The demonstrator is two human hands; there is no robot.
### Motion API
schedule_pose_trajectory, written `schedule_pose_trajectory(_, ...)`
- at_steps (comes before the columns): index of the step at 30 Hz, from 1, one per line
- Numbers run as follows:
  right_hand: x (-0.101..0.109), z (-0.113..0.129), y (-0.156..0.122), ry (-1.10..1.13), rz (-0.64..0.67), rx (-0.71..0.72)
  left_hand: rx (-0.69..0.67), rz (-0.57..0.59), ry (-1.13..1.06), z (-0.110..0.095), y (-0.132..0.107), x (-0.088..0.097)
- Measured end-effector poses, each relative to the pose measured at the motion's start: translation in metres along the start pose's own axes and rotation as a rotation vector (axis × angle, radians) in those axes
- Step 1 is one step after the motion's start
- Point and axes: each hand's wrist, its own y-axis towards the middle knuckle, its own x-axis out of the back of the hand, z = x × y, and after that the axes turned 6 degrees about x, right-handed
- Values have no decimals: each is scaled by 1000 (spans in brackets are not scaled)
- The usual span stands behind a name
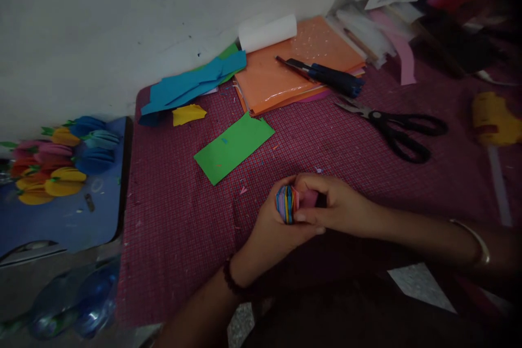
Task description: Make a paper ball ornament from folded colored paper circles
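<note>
A small stack of coloured paper pieces (287,204), with blue, purple, yellow and pink edges showing, sits between my two hands near the table's front edge. My left hand (272,223) wraps round the stack from the left and below. From the right, my right hand (332,204) pinches the stack's pink side with thumb and fingers. Part of the stack is hidden by my fingers. Beyond my hands lies a folded green paper (235,149), and black-handled scissors (393,125) rest open to the right.
At the back are orange sheets (281,76) bearing a cutter knife (330,76), a white roll (267,33) and blue paper strips (191,84). A yellow scrap (188,115) lies nearby. Paper fruit shapes (65,181) sit on a blue board (104,223) at left. A yellow glue gun (495,118) stands right.
</note>
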Motion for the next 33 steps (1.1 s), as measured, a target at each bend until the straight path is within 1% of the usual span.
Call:
schedule_pose_trajectory(6,3,2,0,28,22,-19,2,10,-36,-3,-1,2)
schedule_pose_trajectory(11,2,3,0,-45,10,-4,53,54,-107,-3,-2,2)
schedule_pose_trajectory(13,1,1,-1,-70,-17,1,60,62,-106,-4,-3,2)
schedule_pose_trajectory(17,0,-6,-2,-72,-159,135,44,65,-52,-7,-2,2)
schedule_pose_trajectory(18,0,-7,-3,-77,-165,161,38,61,-49,-7,-2,2)
schedule_pose_trajectory(19,1,-7,-3,-82,-142,173,29,54,-52,-7,-1,3)
schedule_pose_trajectory(23,2,-1,-2,-64,-14,105,-19,26,-26,-2,0,3)
schedule_pose_trajectory(28,-2,0,1,-34,-36,-5,-72,-1,32,4,2,4)
schedule_pose_trajectory(33,-4,-1,4,-36,-46,-63,-22,-5,78,1,1,5)
